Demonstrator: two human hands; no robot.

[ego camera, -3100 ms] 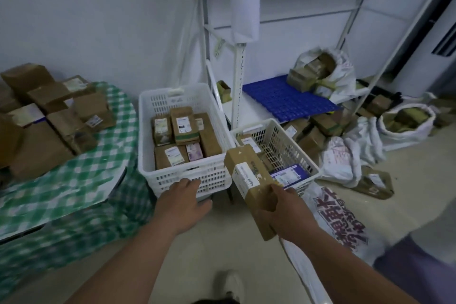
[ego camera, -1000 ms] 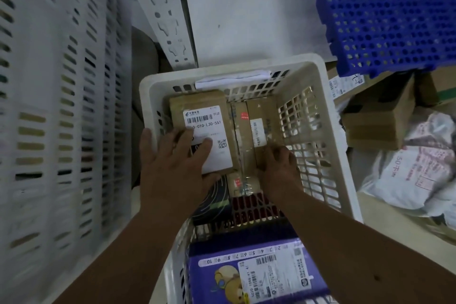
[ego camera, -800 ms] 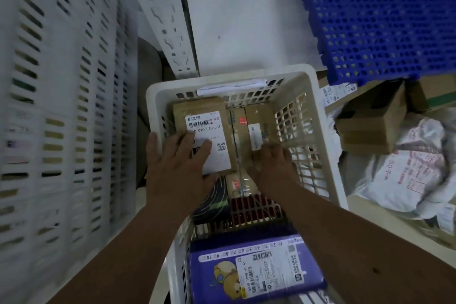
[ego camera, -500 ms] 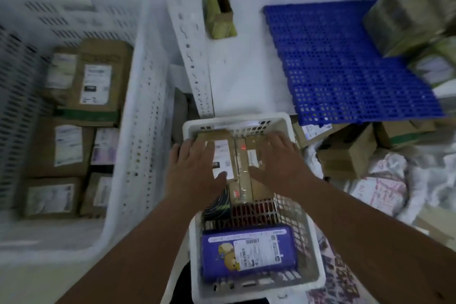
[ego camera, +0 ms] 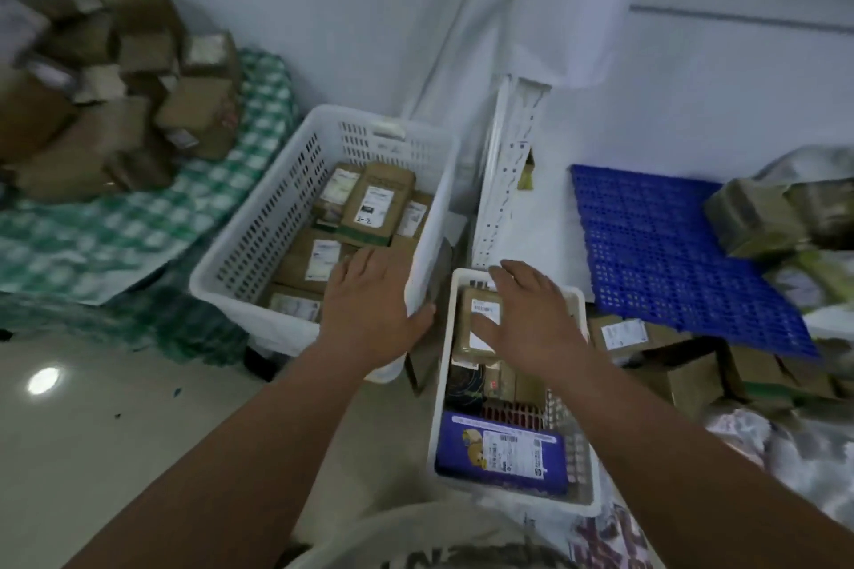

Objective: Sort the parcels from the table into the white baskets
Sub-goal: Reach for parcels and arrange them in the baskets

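Observation:
Two white baskets stand on the floor. The large basket [ego camera: 259, 245] holds several brown labelled parcels [ego camera: 376, 203]. The small basket [ego camera: 439, 383] on its right holds brown parcels [ego camera: 476, 314] at its far end and a blue parcel [ego camera: 501, 453] at its near end. My left hand [ego camera: 369, 314] hovers with straight fingers over the large basket's near right corner and holds nothing. My right hand [ego camera: 531, 319] is spread flat over the small basket's far end, above the brown parcels. A pile of brown parcels [ego camera: 115, 97] lies on the table with the green checked cloth [ego camera: 138, 222] at the left.
A white perforated shelf post [ego camera: 503, 180] rises behind the small basket. A blue plastic grid [ego camera: 670, 254] lies on the low shelf at right, with taped parcels [ego camera: 762, 208] on it. More boxes [ego camera: 693, 370] and white bags [ego camera: 795, 453] crowd the floor at right.
The view has pulled back and up. Both hands have lifted off the parcels in the small basket; my left hand has moved left, over the large basket's corner. The table has come into view.

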